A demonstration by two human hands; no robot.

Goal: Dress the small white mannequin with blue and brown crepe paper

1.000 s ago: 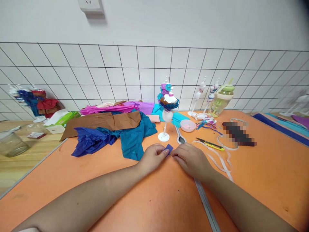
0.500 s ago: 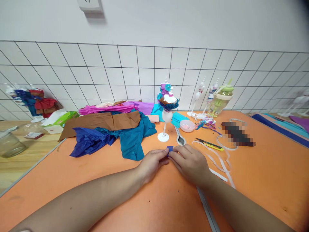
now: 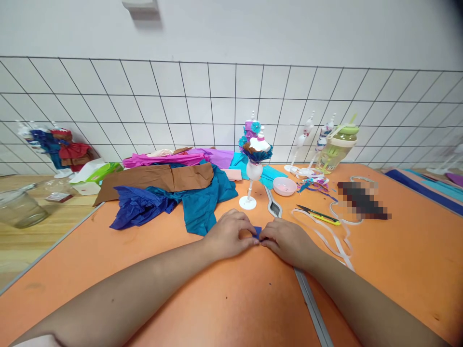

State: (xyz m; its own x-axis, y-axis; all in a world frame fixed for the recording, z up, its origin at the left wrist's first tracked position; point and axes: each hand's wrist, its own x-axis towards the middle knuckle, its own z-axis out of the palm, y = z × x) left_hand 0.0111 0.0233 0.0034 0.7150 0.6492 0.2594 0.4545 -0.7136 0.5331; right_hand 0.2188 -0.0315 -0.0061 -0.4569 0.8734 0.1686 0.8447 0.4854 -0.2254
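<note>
My left hand [image 3: 229, 233] and my right hand [image 3: 287, 239] meet on the orange table [image 3: 224, 308], fingertips pinched together on a small dark blue paper piece [image 3: 257, 231]. Most of the piece is hidden between the fingers. Just beyond the hands stands a small white mannequin [image 3: 252, 173] wearing a blue and brown ruffled paper skirt. A pair of scissors [image 3: 273, 206] lies right behind my right hand.
A pile of blue, teal, brown and pink crepe paper [image 3: 173, 190] lies at the left rear. A pink dish [image 3: 284, 186], a yellow-green cutter [image 3: 320, 217], white strips [image 3: 333, 238], a green-lidded bottle [image 3: 338, 149] and a metal ruler [image 3: 313, 308] sit to the right. A glass jar [image 3: 18, 209] stands far left.
My hands have closed in on each other, and the blue piece is now almost covered by the fingertips. The view has dipped slightly.
</note>
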